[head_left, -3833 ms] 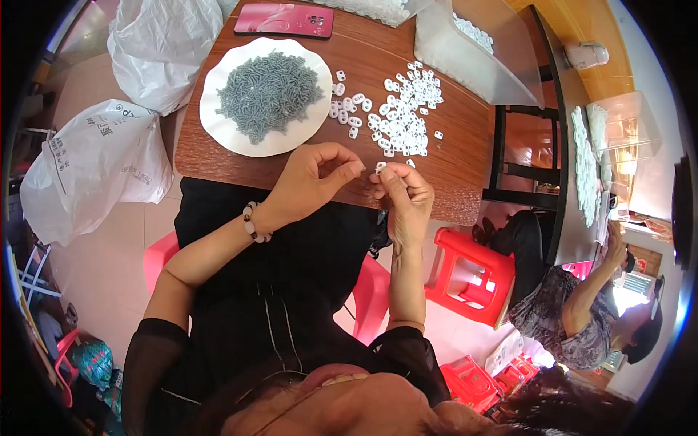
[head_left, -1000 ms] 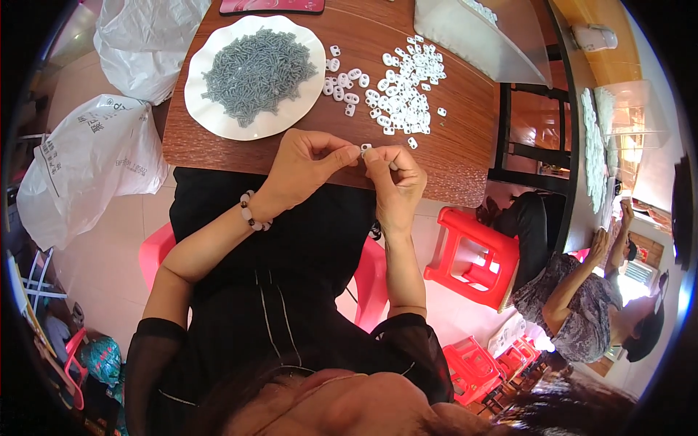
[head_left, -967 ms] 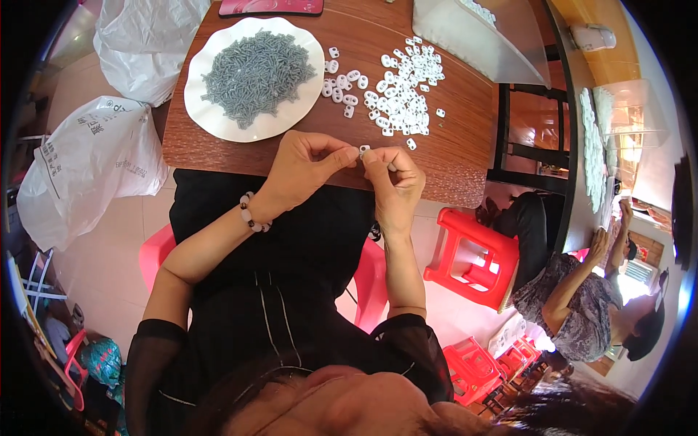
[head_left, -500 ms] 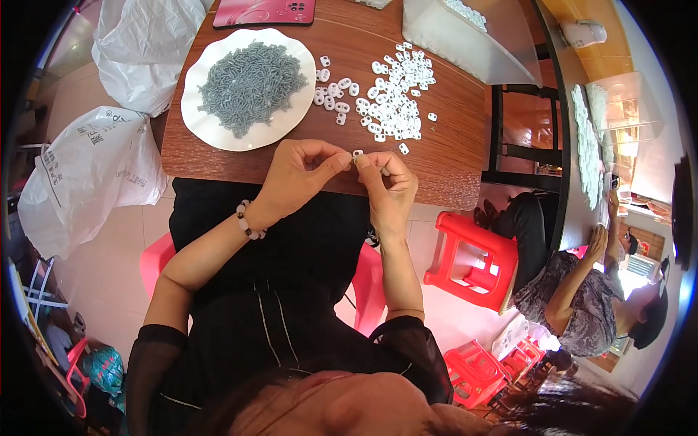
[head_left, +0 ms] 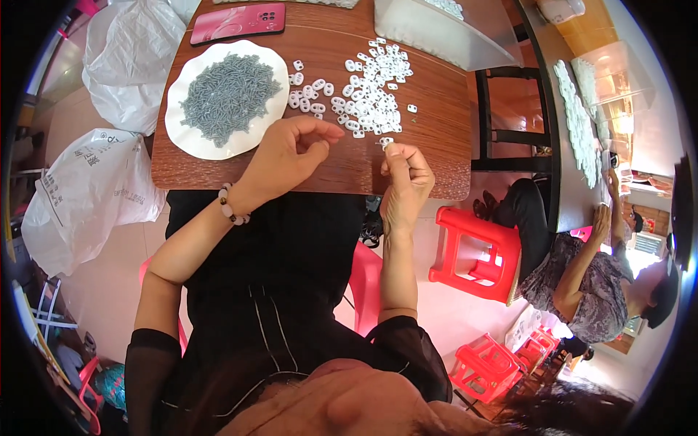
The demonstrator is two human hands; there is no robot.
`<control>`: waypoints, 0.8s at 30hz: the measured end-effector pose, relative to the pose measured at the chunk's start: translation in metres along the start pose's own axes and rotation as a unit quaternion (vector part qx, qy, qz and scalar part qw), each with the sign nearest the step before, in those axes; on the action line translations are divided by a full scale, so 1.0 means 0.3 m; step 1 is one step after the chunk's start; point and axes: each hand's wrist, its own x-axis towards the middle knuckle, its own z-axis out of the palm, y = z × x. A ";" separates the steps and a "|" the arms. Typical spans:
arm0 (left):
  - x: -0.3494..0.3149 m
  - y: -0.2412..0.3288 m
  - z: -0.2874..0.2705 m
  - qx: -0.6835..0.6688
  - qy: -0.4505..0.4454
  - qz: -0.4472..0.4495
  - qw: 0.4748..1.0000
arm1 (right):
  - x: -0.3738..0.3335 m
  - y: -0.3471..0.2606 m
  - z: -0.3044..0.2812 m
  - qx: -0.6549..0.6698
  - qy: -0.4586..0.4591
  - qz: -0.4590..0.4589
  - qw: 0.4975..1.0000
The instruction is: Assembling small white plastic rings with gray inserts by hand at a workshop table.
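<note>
Between the thumb and forefinger of my right hand (head_left: 408, 174) is a small white two-hole plastic piece (head_left: 386, 141), held just above the near part of the table. My left hand (head_left: 287, 156) hovers to its left, thumb and forefinger apart with nothing visible between them. Beside that hand, a scalloped white plate (head_left: 176, 123) carries a heap of short grey pins (head_left: 229, 98). Loose white two-hole pieces (head_left: 378, 83) lie scattered beyond my hands, with a smaller group of rounder ones (head_left: 309, 94) nearer the plate.
A pink phone (head_left: 238, 23) lies at the table's far left, and a translucent bin (head_left: 443, 36) stands far right. White plastic sacks (head_left: 91, 196) are on the left. Red stools (head_left: 476, 254) stand to the right, where another person (head_left: 582, 283) works at a dark table.
My hands have come apart. The right one has moved rightward with the white piece, while the left has opened its fingers. The view has also shifted slightly.
</note>
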 end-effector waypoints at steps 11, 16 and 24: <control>0.042 0.097 -0.057 0.301 0.045 0.084 0.949 | 0.004 0.004 -0.015 -0.001 0.007 -0.002 1.000; 0.090 0.086 -0.128 0.494 0.068 0.215 0.840 | 0.006 0.009 -0.009 0.003 0.000 -0.003 1.000; 0.172 0.028 -0.105 0.591 -0.013 0.211 0.779 | 0.005 0.014 -0.005 -0.004 -0.004 -0.010 1.000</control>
